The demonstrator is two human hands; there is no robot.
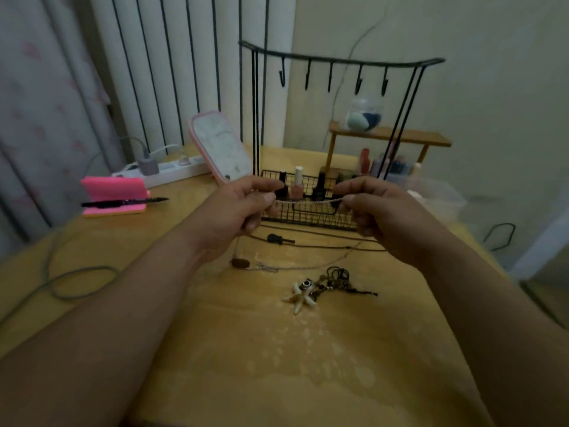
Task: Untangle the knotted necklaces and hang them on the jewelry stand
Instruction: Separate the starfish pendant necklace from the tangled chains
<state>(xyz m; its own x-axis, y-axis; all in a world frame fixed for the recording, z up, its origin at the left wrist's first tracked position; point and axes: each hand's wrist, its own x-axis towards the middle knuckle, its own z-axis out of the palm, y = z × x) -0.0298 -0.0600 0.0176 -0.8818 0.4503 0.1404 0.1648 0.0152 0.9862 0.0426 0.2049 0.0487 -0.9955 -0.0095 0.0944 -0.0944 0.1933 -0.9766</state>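
Both hands are raised above the table in front of the black wire jewelry stand (338, 61), whose hooks hang bare. My left hand (243, 208) and my right hand (372, 208) each pinch an end of a pale chain necklace (309, 201), stretched taut between them. Its lower part hangs down to a brown oval pendant (240, 262) on the table. A black cord with a small guitar pendant (278, 239) lies beneath the hands. A tangled clump of cords with a starfish charm (300, 298) lies nearer to me.
The stand's wire basket (311, 211) holds nail polish bottles. A pink-rimmed mirror (220, 147), a power strip (172, 169) and a pink holder with a pen (115, 195) sit left. A wooden shelf with a jar (365, 114) stands behind. A grey cable (70, 282) loops at left.
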